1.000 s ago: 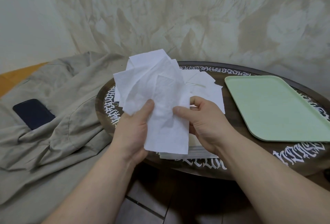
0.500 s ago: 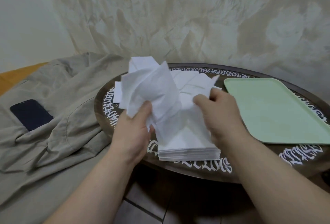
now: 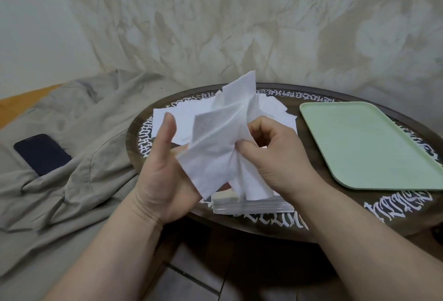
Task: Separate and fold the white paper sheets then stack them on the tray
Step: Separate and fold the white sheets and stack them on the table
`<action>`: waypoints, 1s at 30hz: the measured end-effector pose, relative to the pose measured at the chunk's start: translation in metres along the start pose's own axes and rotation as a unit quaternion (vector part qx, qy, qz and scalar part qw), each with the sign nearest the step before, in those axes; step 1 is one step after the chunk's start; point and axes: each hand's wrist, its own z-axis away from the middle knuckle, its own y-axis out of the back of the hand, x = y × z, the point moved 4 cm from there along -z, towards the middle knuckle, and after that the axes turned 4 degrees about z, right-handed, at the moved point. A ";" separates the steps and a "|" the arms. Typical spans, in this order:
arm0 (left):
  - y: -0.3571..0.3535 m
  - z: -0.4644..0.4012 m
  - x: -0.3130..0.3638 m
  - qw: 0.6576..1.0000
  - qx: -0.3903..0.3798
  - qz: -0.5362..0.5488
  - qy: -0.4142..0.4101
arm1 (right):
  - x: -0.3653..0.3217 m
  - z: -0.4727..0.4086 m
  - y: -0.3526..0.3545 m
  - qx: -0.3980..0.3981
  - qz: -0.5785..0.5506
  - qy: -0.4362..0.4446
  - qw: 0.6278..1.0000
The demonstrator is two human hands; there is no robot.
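**Head view: both hands busy with crumpled white sheets above a round table**

From the head view I look down on a dark round table [image 3: 347, 228] whose rim carries a band of white ornamental lettering. It stands against a wall [image 3: 239, 25] with mottled beige plaster. A pale green tray [image 3: 364, 147] lies along the table's right edge, with nothing on it. At the near edge sits a neat stack of flat white sheets [image 3: 251, 206], and more loose sheets [image 3: 275, 108] lie spread toward the far edge. Off the table's left edge a rumpled beige cloth [image 3: 72, 168] covers the seat or floor, and a dark phone [image 3: 42, 154] rests on it. Dark floor tiles [image 3: 191, 276] show below the near edge.

Both forearms reach in from the bottom. The left hand [image 3: 165, 173] is held palm up with its thumb raised straight, and the bunch of white paper sheets [image 3: 215, 142] rests in its palm; the paper hides its fingers. The right hand [image 3: 278, 154] has its fingers curled and pinches the right side of the same bunch between thumb and fingertips. The bunch is creased and fanned upward, lifted above the table's near middle, just over the stack and well apart from the tray.
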 end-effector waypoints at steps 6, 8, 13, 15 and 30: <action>0.001 0.001 0.003 0.997 -0.024 0.074 0.026 | -0.002 0.002 -0.004 -0.021 0.081 0.036 0.996; 0.002 0.001 0.002 0.999 0.038 0.027 0.008 | -0.004 0.002 -0.005 -0.028 0.114 0.049 0.992; 0.005 0.002 0.001 0.997 0.075 -0.023 0.023 | -0.006 0.005 -0.005 -0.045 0.150 0.048 0.987; 0.011 0.002 0.001 0.992 0.110 -0.050 0.023 | -0.006 0.005 -0.005 -0.047 0.147 0.047 0.987; 0.015 0.000 -0.002 0.949 0.293 -0.100 -0.051 | -0.014 0.007 -0.005 0.062 0.191 0.081 0.976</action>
